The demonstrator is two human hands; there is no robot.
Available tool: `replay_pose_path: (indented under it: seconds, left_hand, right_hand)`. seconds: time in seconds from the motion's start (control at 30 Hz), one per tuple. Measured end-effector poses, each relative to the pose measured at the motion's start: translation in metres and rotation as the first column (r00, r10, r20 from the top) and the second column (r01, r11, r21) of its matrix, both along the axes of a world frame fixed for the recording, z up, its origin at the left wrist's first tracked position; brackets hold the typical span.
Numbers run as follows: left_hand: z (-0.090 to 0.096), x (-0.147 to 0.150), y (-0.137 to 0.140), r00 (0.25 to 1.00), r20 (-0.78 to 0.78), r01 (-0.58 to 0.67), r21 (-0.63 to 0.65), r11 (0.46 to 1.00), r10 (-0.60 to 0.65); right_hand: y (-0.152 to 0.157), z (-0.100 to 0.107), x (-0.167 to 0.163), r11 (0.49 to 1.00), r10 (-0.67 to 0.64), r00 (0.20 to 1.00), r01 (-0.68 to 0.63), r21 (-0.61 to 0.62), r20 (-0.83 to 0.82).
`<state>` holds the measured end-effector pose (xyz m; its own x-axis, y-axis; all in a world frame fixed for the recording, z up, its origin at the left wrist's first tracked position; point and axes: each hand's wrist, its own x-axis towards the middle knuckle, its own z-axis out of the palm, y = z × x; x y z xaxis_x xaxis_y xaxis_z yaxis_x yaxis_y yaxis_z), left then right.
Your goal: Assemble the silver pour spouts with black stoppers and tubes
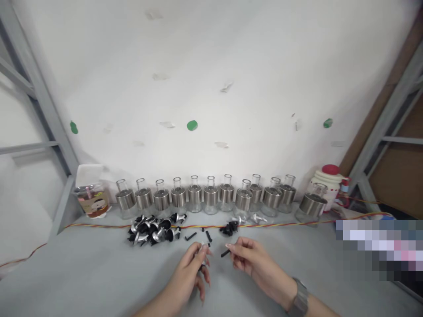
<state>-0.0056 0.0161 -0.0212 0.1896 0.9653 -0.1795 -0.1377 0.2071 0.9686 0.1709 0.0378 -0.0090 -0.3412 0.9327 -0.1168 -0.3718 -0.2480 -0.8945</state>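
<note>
My left hand is closed around a small pour spout, mostly covered by the fingers, with a black tip poking out past the thumb. Between thumb and fingertips, my right hand pinches a short black tube that points toward the left hand. Two more short black pieces, a bent one and a straight one, lie on the table just beyond my hands. To the left is a heap of silver and black pour spouts. Black stoppers lie behind the right hand.
Several glass bottles with steel collars line the back wall. A twisted red and yellow wire crosses the grey table. A drink cup stands at the left, a white jug with a red lid at the right.
</note>
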Motion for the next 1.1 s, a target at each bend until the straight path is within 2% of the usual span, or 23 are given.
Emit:
replay_pose_path:
  seconds: [0.13,0.27,0.33,0.43,0.5,0.6,0.7,0.77,0.93,1.1]
  left_hand:
    - [0.000,0.001,-0.002,0.996,-0.062,0.067,0.010,0.998,-0.066]
    - [-0.002,0.002,-0.005,0.990,-0.118,0.081,0.012,0.997,-0.079]
    - [-0.003,0.002,-0.007,0.975,-0.210,0.082,0.056,0.995,-0.069]
    - [0.000,0.002,-0.014,0.907,-0.416,0.137,0.163,0.977,-0.058]
    - [0.005,0.001,-0.019,0.858,-0.513,0.202,0.271,0.941,-0.036]
    - [0.015,-0.001,-0.025,0.801,-0.599,0.310,0.430,0.848,0.012]
    - [0.022,-0.003,-0.029,0.763,-0.646,0.436,0.509,0.742,-0.004]
    - [0.023,-0.004,-0.031,0.757,-0.653,0.478,0.534,0.698,-0.019]
    - [0.023,-0.003,-0.033,0.767,-0.641,0.471,0.566,0.676,0.003]
    - [0.020,-0.004,-0.036,0.809,-0.579,0.389,0.654,0.649,0.098]
  right_hand:
    - [0.003,0.000,0.001,0.998,-0.031,1.000,0.031,0.057,0.001]
    - [-0.001,0.008,0.002,0.995,0.031,0.998,-0.026,0.092,-0.058]
    - [-0.005,0.013,0.002,0.992,0.075,0.995,-0.067,0.111,-0.072]
    - [-0.014,0.020,0.000,0.984,0.140,0.986,-0.129,0.120,-0.090]
    - [-0.019,0.022,-0.003,0.975,0.197,0.975,-0.184,0.126,-0.104]
    - [-0.024,0.023,-0.006,0.957,0.274,0.957,-0.260,0.130,-0.099]
    - [-0.025,0.023,-0.007,0.953,0.292,0.952,-0.282,0.112,-0.089]
    - [-0.025,0.024,-0.007,0.954,0.292,0.952,-0.282,0.104,-0.092]
    - [-0.027,0.026,-0.007,0.955,0.287,0.955,-0.279,0.100,-0.078]
    - [-0.029,0.026,-0.007,0.950,0.302,0.948,-0.290,0.118,-0.101]
